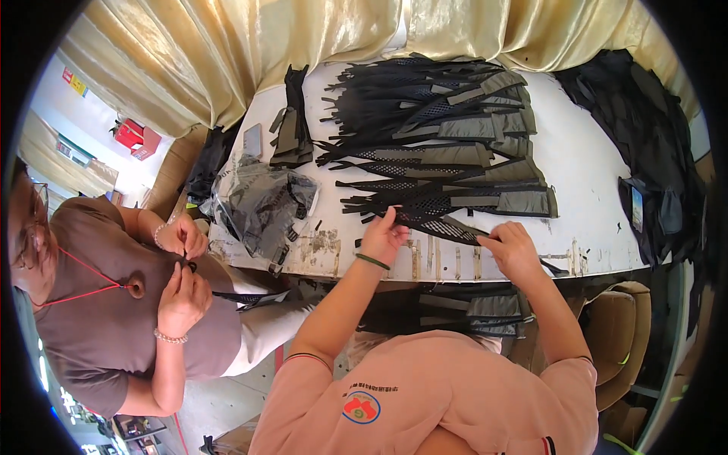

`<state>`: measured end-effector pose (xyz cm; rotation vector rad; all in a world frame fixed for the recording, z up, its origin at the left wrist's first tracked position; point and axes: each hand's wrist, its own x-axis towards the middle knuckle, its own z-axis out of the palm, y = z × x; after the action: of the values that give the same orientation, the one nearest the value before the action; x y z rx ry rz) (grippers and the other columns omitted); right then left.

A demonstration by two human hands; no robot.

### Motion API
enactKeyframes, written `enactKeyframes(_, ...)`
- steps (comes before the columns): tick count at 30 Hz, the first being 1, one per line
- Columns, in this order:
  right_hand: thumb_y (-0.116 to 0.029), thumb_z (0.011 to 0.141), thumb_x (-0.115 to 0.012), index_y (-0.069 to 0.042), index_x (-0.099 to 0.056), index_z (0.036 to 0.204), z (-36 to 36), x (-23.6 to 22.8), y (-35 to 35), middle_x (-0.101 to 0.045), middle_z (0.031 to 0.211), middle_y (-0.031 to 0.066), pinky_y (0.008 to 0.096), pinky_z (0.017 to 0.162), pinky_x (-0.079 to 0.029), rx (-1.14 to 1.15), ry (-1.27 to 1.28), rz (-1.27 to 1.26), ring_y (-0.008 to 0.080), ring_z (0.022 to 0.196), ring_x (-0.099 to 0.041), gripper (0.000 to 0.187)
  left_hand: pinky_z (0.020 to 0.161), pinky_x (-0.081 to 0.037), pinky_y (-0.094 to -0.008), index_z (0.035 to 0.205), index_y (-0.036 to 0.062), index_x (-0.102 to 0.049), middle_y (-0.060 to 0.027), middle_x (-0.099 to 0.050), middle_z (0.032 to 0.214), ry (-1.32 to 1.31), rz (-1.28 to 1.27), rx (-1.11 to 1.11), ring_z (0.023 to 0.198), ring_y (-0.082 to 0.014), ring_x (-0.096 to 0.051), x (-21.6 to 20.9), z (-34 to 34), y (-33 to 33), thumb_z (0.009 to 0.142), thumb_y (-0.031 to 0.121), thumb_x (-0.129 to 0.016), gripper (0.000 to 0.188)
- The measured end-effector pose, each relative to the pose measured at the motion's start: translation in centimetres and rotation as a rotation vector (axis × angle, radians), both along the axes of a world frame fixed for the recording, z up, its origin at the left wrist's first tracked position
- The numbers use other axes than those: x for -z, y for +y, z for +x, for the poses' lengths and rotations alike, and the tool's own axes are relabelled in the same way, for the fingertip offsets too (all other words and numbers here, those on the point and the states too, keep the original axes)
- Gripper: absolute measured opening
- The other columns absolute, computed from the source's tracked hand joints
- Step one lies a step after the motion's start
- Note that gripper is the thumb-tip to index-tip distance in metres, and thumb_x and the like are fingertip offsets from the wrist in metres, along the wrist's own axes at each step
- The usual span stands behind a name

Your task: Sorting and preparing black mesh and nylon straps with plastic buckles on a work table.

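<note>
At your fingers: your left hand (385, 236) pinches a black mesh strip (447, 227); your right hand (513, 249) grips its narrow end.
Strip's place: between your hands, at the near side of the white table (585, 189).
Beyond it: overlapping black-and-grey pieces (470, 155).
Leftward: a clear plastic bag (262, 199), then a co-worker (144, 296).
Rightward: a dark cloth heap (644, 144).

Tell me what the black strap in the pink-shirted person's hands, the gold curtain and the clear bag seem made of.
Black strap: matte, probably synthetic fabric, with open mesh holes.
Gold curtain: glossy, satin-like cloth, perhaps polyester, given its bright folds.
Clear bag: thin, shiny plastic, given its glare and see-through look.
</note>
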<state>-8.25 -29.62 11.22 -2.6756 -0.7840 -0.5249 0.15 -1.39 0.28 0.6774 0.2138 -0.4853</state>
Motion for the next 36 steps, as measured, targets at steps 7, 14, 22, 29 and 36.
enactKeyframes(7, -0.006, 0.068, -0.061, -0.01, -0.069, 0.088, -1.6, 2.8, -5.1, -0.057, 0.084, 0.0051, 0.0393, 0.084, -0.042, 0.112, -0.009, -0.141, 0.0241, 0.085, -0.054, 0.022, 0.063, -0.052, -0.025, 0.097, 0.0052, -0.057, -0.0025, -0.06, 0.077, -0.112, 0.253, -0.145, 0.067, -0.0125, -0.061, -1.3, -2.7, 2.9, 0.089, 0.008, -0.06, 0.009)
enactKeyframes(14, -0.004, 0.073, -0.068, -0.006, -0.058, 0.111, 0.7, 2.2, 4.6, -0.056, 0.109, 0.0139, 0.0394, 0.094, -0.04, 0.059, 0.272, 0.312, 0.0338, 0.107, -0.051, 0.039, 0.061, -0.051, -0.024, 0.086, 0.0035, -0.057, -0.0045, -0.062, 0.076, -0.228, 0.512, -0.131, 0.064, -0.0115, -0.061, -1.8, -6.1, 4.0, 0.084, 0.005, -0.065, 0.008)
enactKeyframes(22, -0.016, 0.083, -0.063, -0.003, -0.063, 0.101, 3.7, 8.6, 14.6, -0.064, 0.085, 0.0128, 0.0366, 0.069, -0.048, -0.193, 0.591, 0.495, 0.027, 0.075, -0.062, 0.022, 0.062, -0.047, -0.0253, 0.089, 0.0028, -0.06, -0.0037, -0.062, 0.078, -0.472, 0.967, -0.014, 0.068, -0.0112, -0.058, -1.9, -5.5, 7.6, 0.085, 0.012, -0.064, 0.011)
enactKeyframes(29, -0.016, 0.085, -0.062, -0.003, -0.067, 0.095, 4.6, 9.4, 14.7, -0.058, 0.077, 0.0074, 0.0276, 0.059, -0.045, -0.218, 0.885, 0.72, 0.0152, 0.062, -0.055, 0.018, 0.072, -0.048, -0.0405, 0.101, 0.0158, -0.064, -0.0122, -0.055, 0.092, -0.498, 2.105, 0.018, 0.083, -0.0314, -0.059, -2.8, -0.6, 22.0, 0.08, 0.01, -0.064, 0.022)
enactKeyframes(36, -0.015, 0.085, -0.063, -0.003, -0.067, 0.097, 5.4, 9.9, 14.3, -0.057, 0.076, 0.0061, 0.0263, 0.058, -0.045, -0.257, 0.849, 0.682, 0.0139, 0.062, -0.055, 0.018, 0.073, -0.048, -0.0432, 0.096, 0.0142, -0.059, -0.0122, -0.05, 0.095, -0.609, 2.211, 0.329, 0.086, -0.0341, -0.058, -4.9, 2.0, 21.5, 0.071, 0.006, -0.072, 0.029)
